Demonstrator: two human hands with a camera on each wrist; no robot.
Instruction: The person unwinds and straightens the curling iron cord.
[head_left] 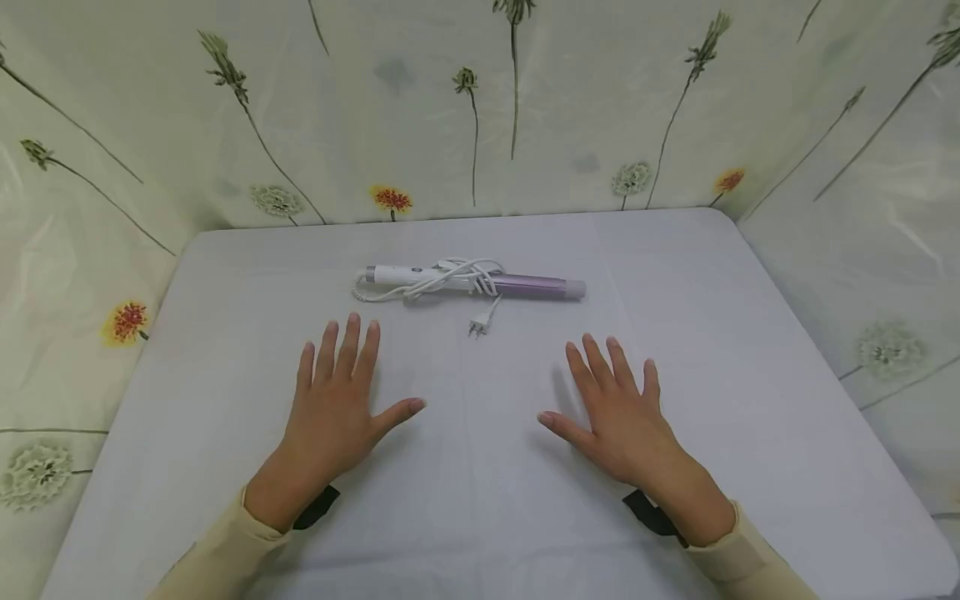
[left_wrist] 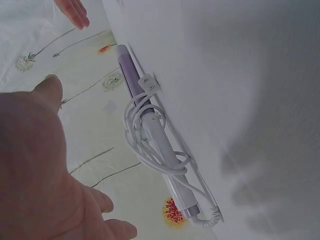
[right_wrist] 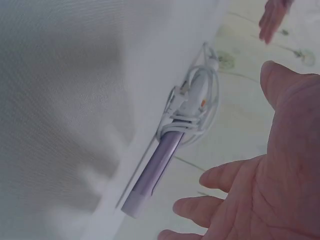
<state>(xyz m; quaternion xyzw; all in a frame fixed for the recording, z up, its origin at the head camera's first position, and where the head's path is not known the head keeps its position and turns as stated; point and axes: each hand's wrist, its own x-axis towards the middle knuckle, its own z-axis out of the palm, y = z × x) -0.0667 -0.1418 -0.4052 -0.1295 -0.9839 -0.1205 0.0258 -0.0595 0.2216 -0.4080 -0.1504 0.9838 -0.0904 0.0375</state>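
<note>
A curling iron [head_left: 528, 286] with a white handle and a purple barrel lies crosswise on the table, its barrel pointing right. Its white cord [head_left: 442, 279] is looped around the middle, and the two-pin plug [head_left: 480, 323] rests just in front. Palm down, my left hand [head_left: 330, 417] hovers in front of the handle end with fingers straight and thumb spread. My right hand [head_left: 622, 421] is held likewise, in front of the barrel end and to its right. Neither hand touches the iron. Both wrist views show the curling iron [left_wrist: 160, 145] [right_wrist: 155, 165] beyond the fingers.
A white cloth covers the table [head_left: 480, 500], which has rounded corners. Behind it and at both sides hangs a pale curtain [head_left: 562, 108] printed with flowers. A dark strap [head_left: 317, 508] sits on the left wrist and another strap [head_left: 651, 512] on the right.
</note>
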